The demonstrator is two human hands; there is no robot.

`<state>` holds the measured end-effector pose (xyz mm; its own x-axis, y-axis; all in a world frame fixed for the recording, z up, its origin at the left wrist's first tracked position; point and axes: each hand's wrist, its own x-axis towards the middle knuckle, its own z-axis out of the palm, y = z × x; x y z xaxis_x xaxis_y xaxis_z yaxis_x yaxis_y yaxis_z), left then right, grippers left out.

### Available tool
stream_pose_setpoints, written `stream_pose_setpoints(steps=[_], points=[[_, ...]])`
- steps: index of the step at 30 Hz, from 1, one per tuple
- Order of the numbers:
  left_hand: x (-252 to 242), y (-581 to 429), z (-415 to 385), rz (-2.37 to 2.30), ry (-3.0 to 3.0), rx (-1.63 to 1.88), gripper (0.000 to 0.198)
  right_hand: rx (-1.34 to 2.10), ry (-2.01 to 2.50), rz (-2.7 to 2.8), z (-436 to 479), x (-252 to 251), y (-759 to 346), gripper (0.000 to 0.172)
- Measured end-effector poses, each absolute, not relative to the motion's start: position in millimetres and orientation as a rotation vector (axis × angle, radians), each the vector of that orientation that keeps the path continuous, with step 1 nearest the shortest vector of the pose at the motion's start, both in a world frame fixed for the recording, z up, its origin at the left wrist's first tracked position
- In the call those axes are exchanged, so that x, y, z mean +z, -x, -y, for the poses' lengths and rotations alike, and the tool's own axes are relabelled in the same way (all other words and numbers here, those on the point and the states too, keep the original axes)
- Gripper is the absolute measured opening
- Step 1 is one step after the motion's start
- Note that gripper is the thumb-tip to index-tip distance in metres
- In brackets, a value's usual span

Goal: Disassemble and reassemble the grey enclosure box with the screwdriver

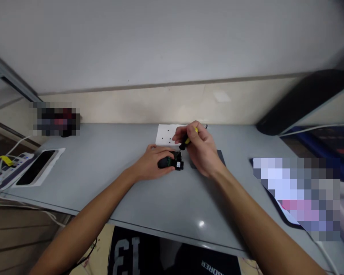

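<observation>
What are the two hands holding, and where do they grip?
The left hand clasps a small black device at its left end; the right hand pinches a yellow-and-black screwdriver by its handle.

Left hand (pixel 151 162) steadies a black device (pixel 170 162); right hand (pixel 199 147) holds a screwdriver (pixel 188 140)

Single head view, forward and down over grey table (pixel 109 179).
</observation>
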<state>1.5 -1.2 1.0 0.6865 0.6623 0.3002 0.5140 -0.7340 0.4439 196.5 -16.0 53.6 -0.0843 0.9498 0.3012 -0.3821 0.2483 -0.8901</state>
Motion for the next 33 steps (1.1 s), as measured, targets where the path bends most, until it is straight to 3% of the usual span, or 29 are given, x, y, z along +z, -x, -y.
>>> stream_pose_setpoints(steps=[7,13,23,28,33], points=[[-1,-1,2,-0.952,-2.556,0.636,0.025,1.319,0.587,1.057,11,53,-197,0.039],[1,-1,1,-0.957,-2.561,0.612,0.026,1.287,0.605,1.073,12,55,-202,0.024],[-1,-2,1,-0.985,-2.538,0.639,0.026,1.249,0.624,1.043,10,55,-196,0.036],[-2,-2,1,-0.949,-2.553,0.662,0.025,1.252,0.624,1.099,18,59,-197,0.023],[-1,-1,0,-0.940,-2.567,0.628,0.024,1.219,0.667,1.104,18,58,-195,0.035]])
